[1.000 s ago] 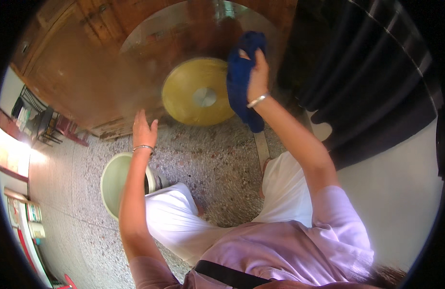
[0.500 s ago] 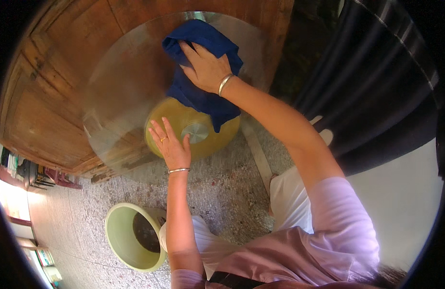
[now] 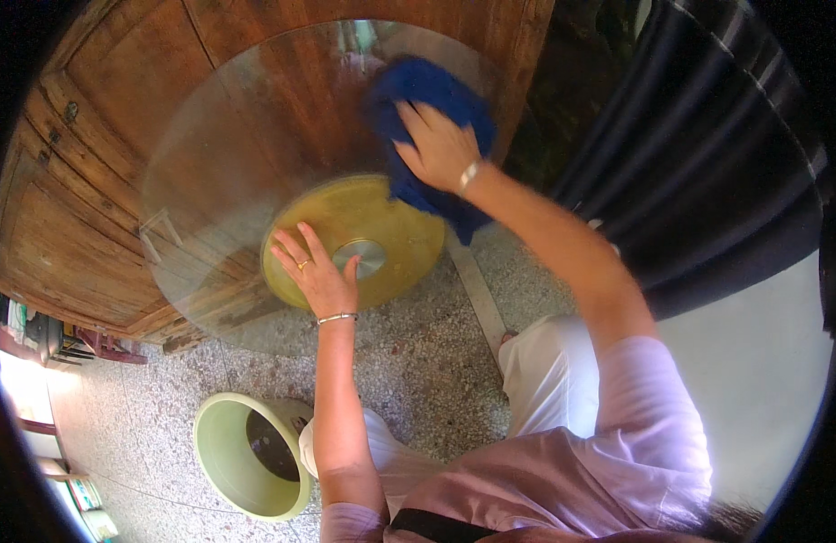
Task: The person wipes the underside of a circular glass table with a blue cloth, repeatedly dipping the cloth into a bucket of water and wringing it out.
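1. Cloth (image 3: 427, 83), blue, is spread under the right grip (image 3: 443, 154), against the round glass tabletop (image 3: 228, 154); whether it is pinched cannot be told.
2. Left grip (image 3: 324, 281) is open, fingers spread over the yellow disc (image 3: 400, 213).

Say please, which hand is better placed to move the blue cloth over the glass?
Probably the right hand: it lies on the blue cloth, at the right part of the glass. The left hand is spread before the yellow disc, without cloth.

We find room across the glass disc (image 3: 291, 154) at left, wooden panelling (image 3: 83, 226) blocking beyond, dark drape (image 3: 689, 181) hemming our right
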Tool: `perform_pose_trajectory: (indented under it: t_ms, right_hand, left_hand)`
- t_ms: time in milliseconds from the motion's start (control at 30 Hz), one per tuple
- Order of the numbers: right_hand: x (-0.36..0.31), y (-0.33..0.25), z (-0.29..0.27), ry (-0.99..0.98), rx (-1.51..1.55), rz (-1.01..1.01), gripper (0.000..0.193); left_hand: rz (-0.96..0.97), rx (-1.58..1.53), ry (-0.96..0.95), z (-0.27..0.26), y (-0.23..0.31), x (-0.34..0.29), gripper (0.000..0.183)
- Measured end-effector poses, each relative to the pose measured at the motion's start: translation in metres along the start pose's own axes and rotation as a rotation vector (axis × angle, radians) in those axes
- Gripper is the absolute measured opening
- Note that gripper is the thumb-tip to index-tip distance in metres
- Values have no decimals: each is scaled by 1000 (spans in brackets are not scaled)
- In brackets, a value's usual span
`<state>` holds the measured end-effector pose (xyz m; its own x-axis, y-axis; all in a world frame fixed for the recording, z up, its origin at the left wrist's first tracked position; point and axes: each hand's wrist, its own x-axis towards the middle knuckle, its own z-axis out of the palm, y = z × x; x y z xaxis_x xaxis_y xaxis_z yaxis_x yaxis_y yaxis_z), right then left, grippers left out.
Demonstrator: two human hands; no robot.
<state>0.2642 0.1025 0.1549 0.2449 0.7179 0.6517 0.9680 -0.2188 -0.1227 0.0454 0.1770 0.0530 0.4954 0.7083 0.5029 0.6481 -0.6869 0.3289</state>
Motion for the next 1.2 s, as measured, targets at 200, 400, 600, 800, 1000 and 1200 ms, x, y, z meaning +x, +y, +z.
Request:
perform_pose_trajectory:
  t_ms: [200, 400, 600, 800, 1000, 1200]
  right_hand:
    - [51, -3, -11, 87, -63, -94, 53]
    - [-22, 40, 17, -132, -143, -148, 57]
    - [69, -6, -4, 170, -36, -193, 55]
    - [-25, 22, 31, -187, -134, -333, 59]
    - [38, -10, 5, -64, -166, -260, 55]
    - [44, -3, -7, -91, -33, 190, 59]
  left_hand:
    - [1, -5, -29, -3, -2, 2, 102]
    - [-1, -18, -47, -4, -2, 0, 101]
    - [8, -42, -26, -4, 2, -1, 100]
    - [0, -34, -50, -5, -1, 0, 100]
    - [11, -27, -22, -2, -4, -1, 99]
    - [12, -28, -32, -8, -7, -1, 96]
